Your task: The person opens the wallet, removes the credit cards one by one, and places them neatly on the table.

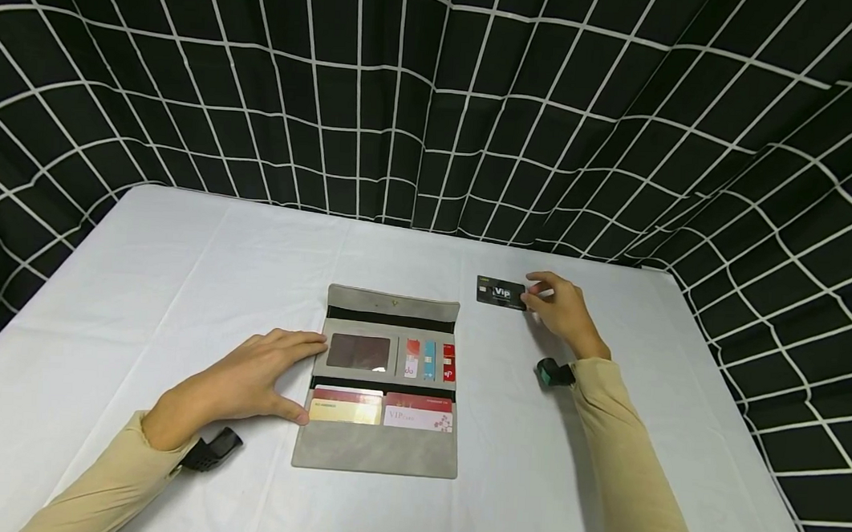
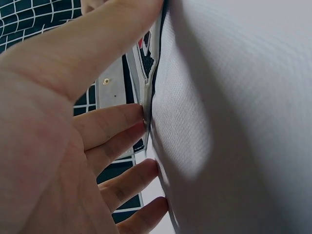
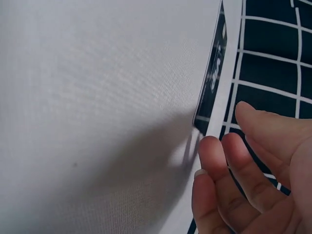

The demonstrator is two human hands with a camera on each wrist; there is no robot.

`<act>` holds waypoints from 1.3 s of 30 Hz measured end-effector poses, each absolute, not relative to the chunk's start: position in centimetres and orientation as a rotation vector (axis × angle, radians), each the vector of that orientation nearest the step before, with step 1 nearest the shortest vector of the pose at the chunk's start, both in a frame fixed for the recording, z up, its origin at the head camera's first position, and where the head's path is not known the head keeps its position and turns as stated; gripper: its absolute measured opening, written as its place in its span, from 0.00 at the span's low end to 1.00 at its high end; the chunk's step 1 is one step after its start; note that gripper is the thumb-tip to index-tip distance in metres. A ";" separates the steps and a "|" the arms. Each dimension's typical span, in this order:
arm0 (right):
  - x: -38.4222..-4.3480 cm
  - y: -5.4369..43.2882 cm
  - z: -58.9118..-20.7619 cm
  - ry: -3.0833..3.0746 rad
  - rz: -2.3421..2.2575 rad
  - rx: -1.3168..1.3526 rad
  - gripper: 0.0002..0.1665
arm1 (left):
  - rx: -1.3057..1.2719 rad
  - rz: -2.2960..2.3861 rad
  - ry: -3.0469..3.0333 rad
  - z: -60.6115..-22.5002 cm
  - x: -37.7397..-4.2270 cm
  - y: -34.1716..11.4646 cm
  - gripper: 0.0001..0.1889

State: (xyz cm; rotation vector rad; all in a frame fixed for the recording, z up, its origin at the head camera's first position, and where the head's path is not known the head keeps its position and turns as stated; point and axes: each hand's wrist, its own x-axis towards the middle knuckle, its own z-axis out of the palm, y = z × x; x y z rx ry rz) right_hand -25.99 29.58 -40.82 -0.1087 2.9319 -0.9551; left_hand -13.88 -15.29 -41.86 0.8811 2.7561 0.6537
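Observation:
A grey wallet [image 1: 376,448] lies unfolded on the white table, with several cards in its slots and a clear window in its middle panel. My left hand [image 1: 246,381] rests at the wallet's left edge, its fingers [image 2: 117,124] spread and the thumb touching the lower part. To the right of the wallet's top flap is a black card [image 1: 500,292] marked "Vip". My right hand [image 1: 561,309] is at that card's right end, fingers loosely bent. In the right wrist view, a gap shows between thumb and fingertips [image 3: 212,148], just beside the black card's near corner.
A white cloth [image 1: 179,285] covers the table. Black curtains [image 1: 391,95] with a white grid stand behind it and along both sides. A dark wrist device [image 1: 211,449] is on the left wrist, another [image 1: 554,373] on the right.

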 end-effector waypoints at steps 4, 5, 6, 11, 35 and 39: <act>-25.3 29.5 -40.8 2.926 -0.982 -0.147 0.27 | 0.885 0.651 2.760 -41.9 -13.9 -15.3 0.52; -25.1 29.4 -40.8 2.925 -0.990 -0.149 0.27 | 0.886 0.652 2.759 -41.9 -13.9 -15.3 0.52; -24.9 29.3 -40.9 2.922 -1.001 -0.151 0.27 | 0.886 0.653 2.759 -41.9 -13.9 -15.3 0.52; -24.1 28.7 -40.9 2.911 -1.047 -0.161 0.26 | 0.881 0.656 2.757 -41.9 -13.9 -15.3 0.53; -21.3 25.0 -40.2 2.893 -1.193 -0.354 0.25 | 0.901 0.649 2.782 -42.1 -13.9 -15.3 0.52; -20.9 24.4 -40.2 2.882 -1.181 -0.384 0.25 | 0.902 0.651 2.788 -42.1 -13.9 -15.3 0.52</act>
